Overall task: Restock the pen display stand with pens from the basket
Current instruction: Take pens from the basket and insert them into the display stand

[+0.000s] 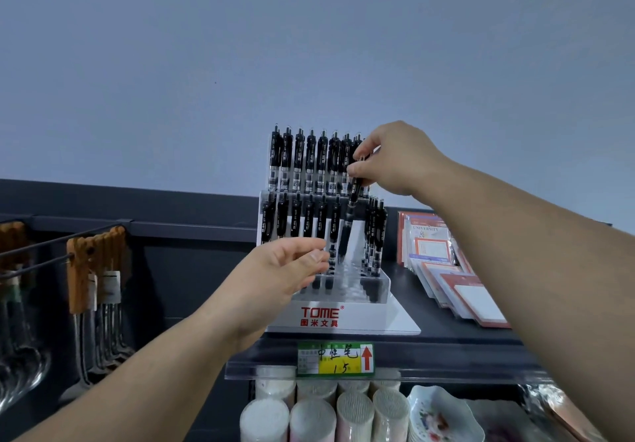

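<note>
One black pen point(350, 213), pinched near its top by the right hand point(395, 159), hangs tilted over empty holes in the display stand point(378, 318), left hand point(285, 269) loosely open alongside; insertion step, so next align tip with a free hole and lower.

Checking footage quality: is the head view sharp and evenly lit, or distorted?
Head view: flat, dim light, no hard shadows; wide-angle stretch bows the shelf and lengthens the forearms; the stand is sharp; the pen in the right hand is slightly smeared.
</note>
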